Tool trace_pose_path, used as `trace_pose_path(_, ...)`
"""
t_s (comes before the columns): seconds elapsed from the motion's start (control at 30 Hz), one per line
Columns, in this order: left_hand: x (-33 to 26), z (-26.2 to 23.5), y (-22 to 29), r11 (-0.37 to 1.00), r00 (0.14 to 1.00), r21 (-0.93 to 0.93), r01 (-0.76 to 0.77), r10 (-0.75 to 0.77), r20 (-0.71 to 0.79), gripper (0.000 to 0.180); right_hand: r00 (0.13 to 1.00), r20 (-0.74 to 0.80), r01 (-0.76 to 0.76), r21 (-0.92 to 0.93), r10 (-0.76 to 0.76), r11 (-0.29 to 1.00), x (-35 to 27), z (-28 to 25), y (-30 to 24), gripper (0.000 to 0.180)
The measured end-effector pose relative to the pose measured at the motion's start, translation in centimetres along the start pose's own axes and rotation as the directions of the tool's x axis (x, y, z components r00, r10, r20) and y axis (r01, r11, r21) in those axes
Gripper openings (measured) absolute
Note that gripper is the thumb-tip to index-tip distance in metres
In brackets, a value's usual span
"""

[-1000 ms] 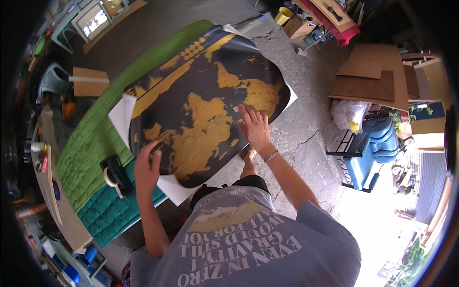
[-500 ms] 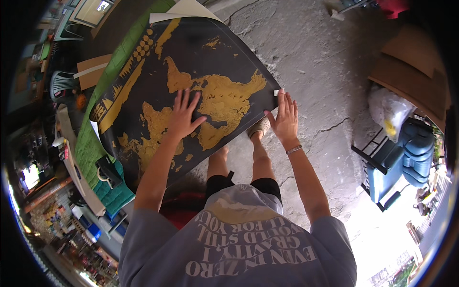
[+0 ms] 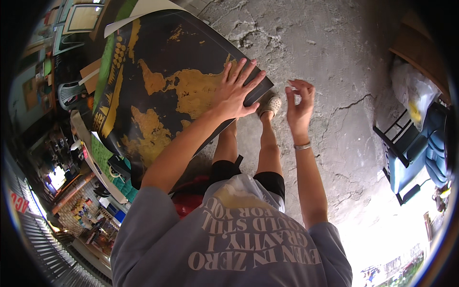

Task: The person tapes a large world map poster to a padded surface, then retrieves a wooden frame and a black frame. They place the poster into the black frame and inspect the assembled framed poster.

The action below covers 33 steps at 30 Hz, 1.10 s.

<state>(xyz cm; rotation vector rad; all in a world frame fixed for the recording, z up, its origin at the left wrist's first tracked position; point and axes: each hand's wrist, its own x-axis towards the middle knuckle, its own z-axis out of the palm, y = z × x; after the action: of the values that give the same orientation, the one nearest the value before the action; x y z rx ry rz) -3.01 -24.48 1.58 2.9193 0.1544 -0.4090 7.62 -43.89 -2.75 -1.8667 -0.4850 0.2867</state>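
A large black world map (image 3: 162,51) with gold land shapes spreads out at the left and middle, tilted, one corner pointing right. My left hand (image 3: 234,93) lies on it close to that corner, fingers spread and palm down. Just right of the corner, apart from the map, my right hand (image 3: 300,107) is raised over the floor. Its fingers are bent into a pinch, and a small white piece (image 3: 289,89) seems to show at the fingertips, though too small to name surely. The map's far edge curls, showing a white underside (image 3: 143,8).
Under the map's left side lies a green quilted cloth (image 3: 104,79). A blue padded chair (image 3: 420,153) stands at right beside a clear plastic bag (image 3: 415,91) and cardboard (image 3: 420,57). The floor (image 3: 334,110) is cracked concrete. A red object (image 3: 184,208) sits low by my legs.
My left hand has slid right across the map to its corner. My right hand has come off the corner and curled; the white piece that was at the corner no longer shows there.
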Motion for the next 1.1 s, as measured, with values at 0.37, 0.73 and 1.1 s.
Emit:
trace_pose_path(0.37, -0.6, 1.9, 0.4, 0.989, 0.977, -0.125, -0.078, 0.051, -0.207, 0.089, 0.832, 0.506, -0.290, 0.048, 0.227, 0.956, 7.7, -1.5, -1.5, 0.022)
trace_pose_path(0.73, -0.7, 2.3, 0.2, 0.983, 0.969, -0.156, -0.099, 0.059, -0.241, 0.087, 0.643, 0.732, -0.232, -0.093, 0.225, 0.968, 10.3, 0.2, -1.6, 0.018)
trace_pose_path(1.1, -0.7, 2.3, 0.2, 0.986, 0.978, -0.145, -0.087, 0.057, -0.199, 0.088, 0.644, 0.746, -0.175, -0.073, 0.170, 0.982, 10.1, 0.3, -0.7, 0.017)
